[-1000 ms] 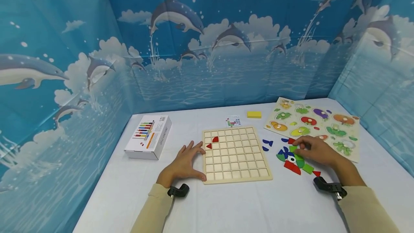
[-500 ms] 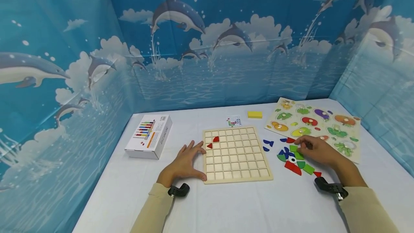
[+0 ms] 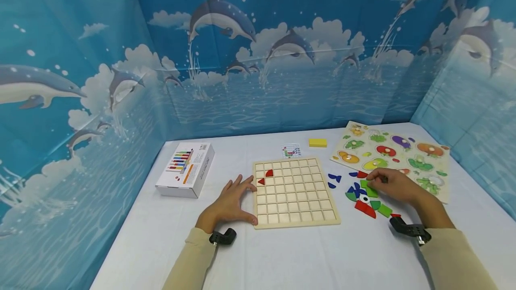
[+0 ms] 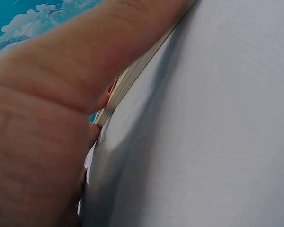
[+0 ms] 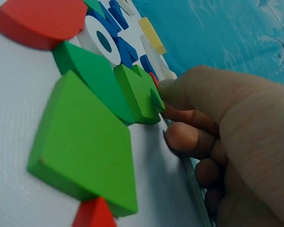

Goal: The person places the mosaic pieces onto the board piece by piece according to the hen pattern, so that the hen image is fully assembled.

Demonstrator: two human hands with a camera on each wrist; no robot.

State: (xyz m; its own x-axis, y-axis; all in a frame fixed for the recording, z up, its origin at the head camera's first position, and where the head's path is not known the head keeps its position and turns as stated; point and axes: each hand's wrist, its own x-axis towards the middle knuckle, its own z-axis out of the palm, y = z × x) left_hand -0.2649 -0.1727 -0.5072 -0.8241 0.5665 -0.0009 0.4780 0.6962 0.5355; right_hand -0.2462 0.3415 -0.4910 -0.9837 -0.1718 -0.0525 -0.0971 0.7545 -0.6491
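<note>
My left hand [image 3: 229,202] rests beside the wooden grid board [image 3: 296,194], thumb and fingers spread and touching its left edge. Two red pieces [image 3: 269,173] lie in the board's upper left cells. To the right, my right hand [image 3: 397,187] is over a loose group of coloured pieces. In the right wrist view its thumb and forefinger pinch the edge of a green block [image 5: 138,97]; their contact is partly hidden. Nearby lie another green block [image 5: 85,146], a darker green piece [image 5: 90,75], a white ring-like piece [image 5: 97,40] and a red piece [image 5: 42,19].
A small pattern card [image 3: 291,150] and a yellow block [image 3: 317,142] lie behind the board. Blue pieces [image 3: 334,177] sit at its right. A vegetable puzzle board [image 3: 364,151] lies at the back right, a white box [image 3: 183,169] at the left.
My right hand has shifted slightly over the green blocks, with thumb and fingers closer together. My left hand and the board stay put.
</note>
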